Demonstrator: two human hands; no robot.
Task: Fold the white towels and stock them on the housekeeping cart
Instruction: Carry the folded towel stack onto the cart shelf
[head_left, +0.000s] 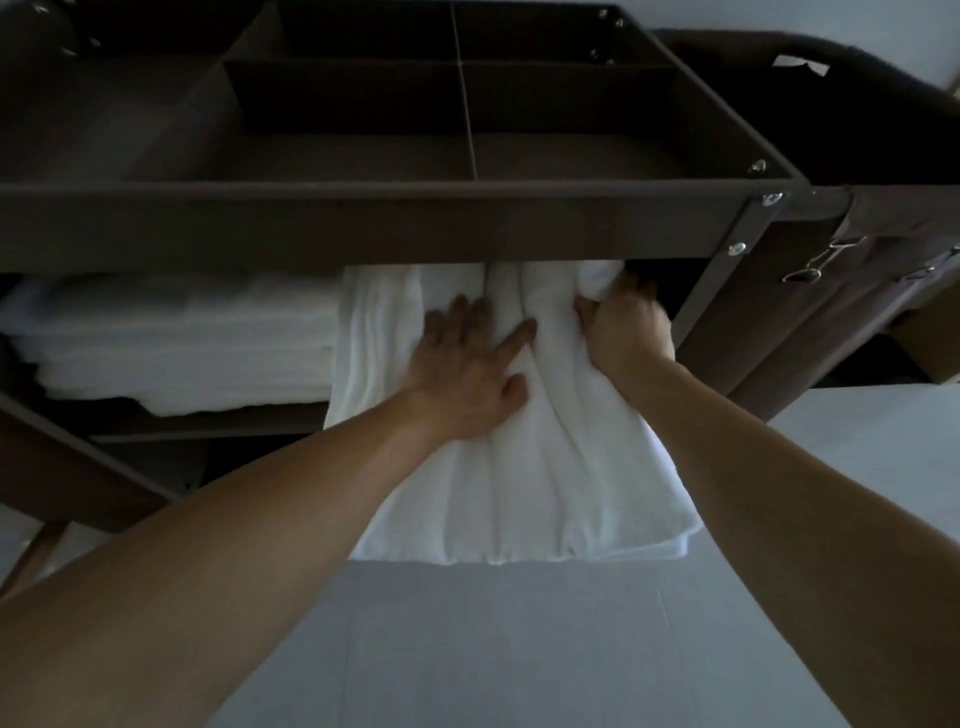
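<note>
A folded white towel (524, 483) lies half inside the middle shelf of the dark brown housekeeping cart (395, 218), with its near end sticking out toward me. My left hand (467, 364) presses flat on top of the towel, fingers spread. My right hand (623, 322) grips the towel's far right part, fingers curled into the cloth just under the cart's top tray. A stack of folded white towels (176, 343) sits on the same shelf to the left.
The cart's top tray (545, 156) has several divided compartments with nothing visible in them. A dark fabric bag (857, 130) hangs at the cart's right end, held by metal clips (810, 265). Pale floor (519, 649) lies below. A cardboard box (930, 343) shows at the right edge.
</note>
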